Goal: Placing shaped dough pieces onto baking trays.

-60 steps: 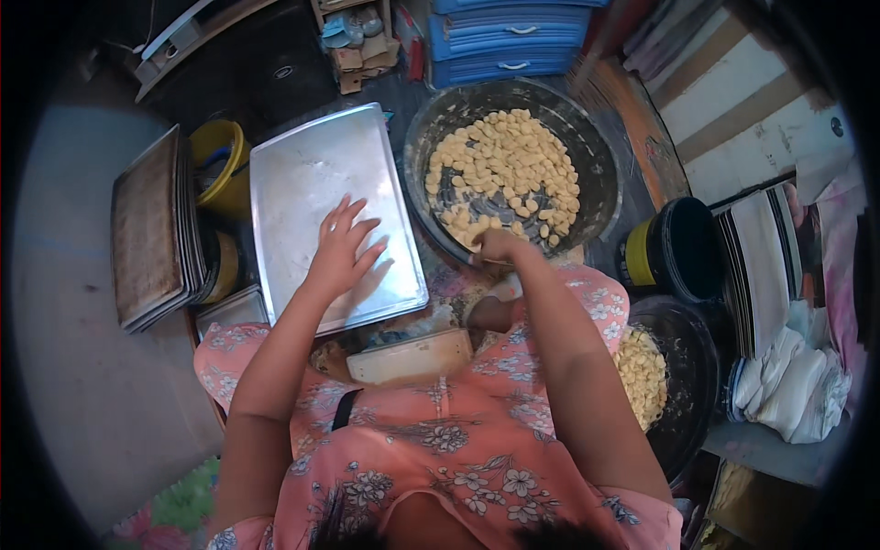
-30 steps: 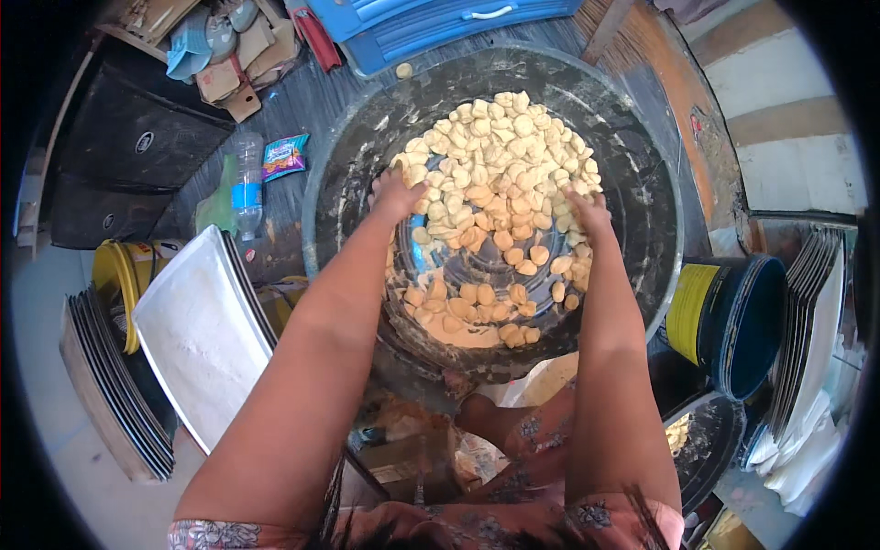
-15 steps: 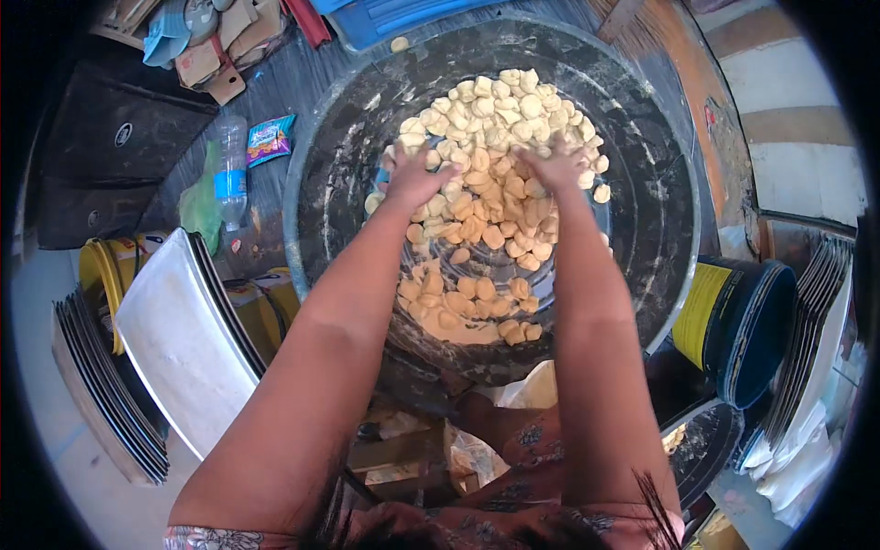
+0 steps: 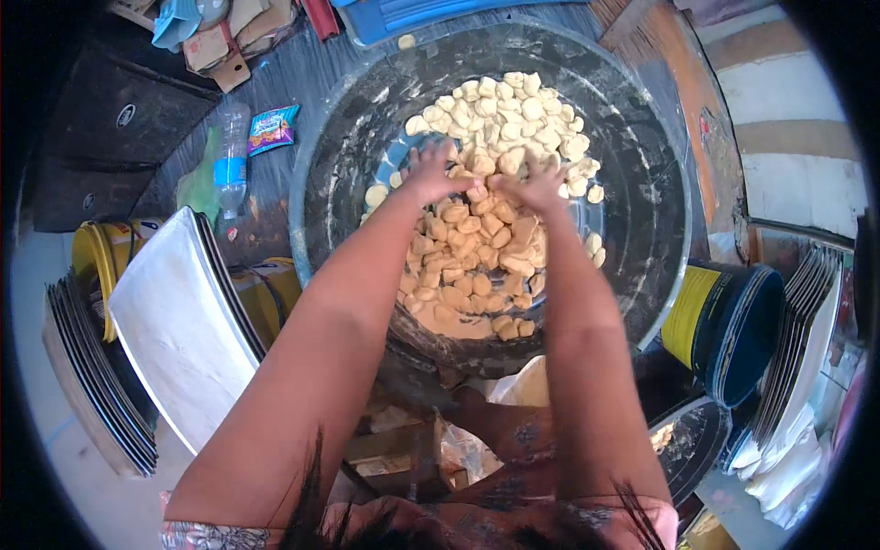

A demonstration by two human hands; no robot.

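Observation:
A large dark round basin [image 4: 642, 165], dusted with flour, holds a heap of small pale dough pieces [image 4: 500, 174]. Both my arms reach into it from below. My left hand [image 4: 429, 172] and my right hand [image 4: 536, 183] are pressed close together over the middle of the heap, fingers curled around a clump of dough pieces gathered between them. Dough pieces lie all around and under both hands.
A metal baking tray [image 4: 179, 321] leans at the left beside a stack of dark trays [image 4: 87, 367] and a yellow bucket [image 4: 96, 252]. A plastic bottle [image 4: 229, 160] and snack packet [image 4: 272, 128] lie beyond. A blue-and-yellow bucket [image 4: 724, 325] and stacked trays [image 4: 807, 321] stand right.
My hands, spread apart at the heap's sides a second ago, have drawn together at its middle and closed on dough pieces. Two seconds ago my left hand lay on the metal tray.

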